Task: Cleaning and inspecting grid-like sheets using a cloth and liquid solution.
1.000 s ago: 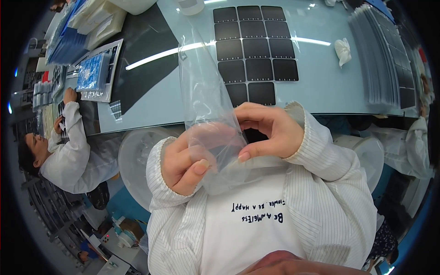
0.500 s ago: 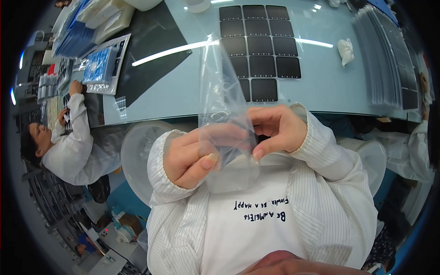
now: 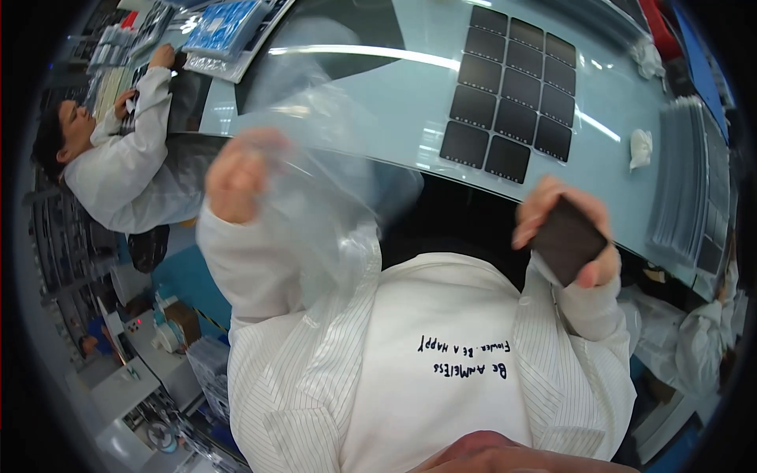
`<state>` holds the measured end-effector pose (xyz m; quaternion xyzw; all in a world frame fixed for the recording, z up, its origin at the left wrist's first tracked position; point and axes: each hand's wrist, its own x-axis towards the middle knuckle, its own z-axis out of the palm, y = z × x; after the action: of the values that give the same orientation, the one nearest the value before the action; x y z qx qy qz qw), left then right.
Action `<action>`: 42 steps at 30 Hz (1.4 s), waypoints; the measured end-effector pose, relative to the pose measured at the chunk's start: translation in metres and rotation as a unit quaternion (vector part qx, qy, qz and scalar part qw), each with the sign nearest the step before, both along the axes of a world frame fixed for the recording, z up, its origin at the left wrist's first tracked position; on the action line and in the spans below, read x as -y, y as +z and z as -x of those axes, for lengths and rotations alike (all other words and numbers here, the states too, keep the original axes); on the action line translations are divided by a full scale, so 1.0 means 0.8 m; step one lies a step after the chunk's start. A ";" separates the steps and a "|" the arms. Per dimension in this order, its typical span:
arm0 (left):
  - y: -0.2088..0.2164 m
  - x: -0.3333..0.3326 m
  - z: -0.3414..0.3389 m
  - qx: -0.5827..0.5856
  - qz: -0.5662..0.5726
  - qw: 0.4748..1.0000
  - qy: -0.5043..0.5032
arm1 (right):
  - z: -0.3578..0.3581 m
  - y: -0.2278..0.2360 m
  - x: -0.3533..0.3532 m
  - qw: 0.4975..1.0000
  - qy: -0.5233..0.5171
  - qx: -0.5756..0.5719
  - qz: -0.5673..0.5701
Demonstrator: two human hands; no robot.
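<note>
My left hand [image 3: 236, 175] is raised at the left and grips a clear plastic bag [image 3: 319, 158] that billows across the table edge. My right hand [image 3: 561, 229] is out to the right, near the table's front edge, and holds a dark square tile [image 3: 566, 240] between thumb and fingers. On the pale blue table [image 3: 410, 102] beyond both hands lies a grid of several matching dark square tiles [image 3: 512, 106].
A person in a white coat [image 3: 118, 158] works at the table's left end beside blue trays [image 3: 225, 27]. A stack of grey sheets [image 3: 690, 185] lies at the right, with a crumpled white cloth [image 3: 640, 147] near it. Shelves and boxes stand on the floor at the lower left.
My hands were together at my chest on the bag. They have moved apart: the left lifted away with the bag, and the right swung right holding a dark tile.
</note>
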<state>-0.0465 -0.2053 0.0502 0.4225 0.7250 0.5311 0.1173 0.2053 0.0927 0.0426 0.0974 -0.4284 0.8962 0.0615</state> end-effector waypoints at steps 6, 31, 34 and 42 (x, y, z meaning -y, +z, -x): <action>-0.106 0.205 0.046 0.214 0.224 0.941 0.134 | -0.045 -0.003 -0.061 0.878 -0.272 0.085 -0.384; -0.197 0.226 -0.045 -0.123 0.657 0.707 0.231 | -0.025 -0.063 -0.060 0.593 -0.337 0.025 -0.731; -0.197 0.187 0.004 -0.016 0.611 0.724 0.319 | -0.026 -0.063 -0.062 0.580 -0.356 0.036 -0.732; -0.037 -0.017 0.020 0.143 0.489 0.859 0.052 | -0.028 -0.062 -0.061 0.569 -0.335 0.037 -0.750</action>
<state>-0.0622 -0.1914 0.0207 0.1923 0.8875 0.1683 0.3835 0.2278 0.1417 -0.0069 -0.0754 -0.9509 0.1714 0.2464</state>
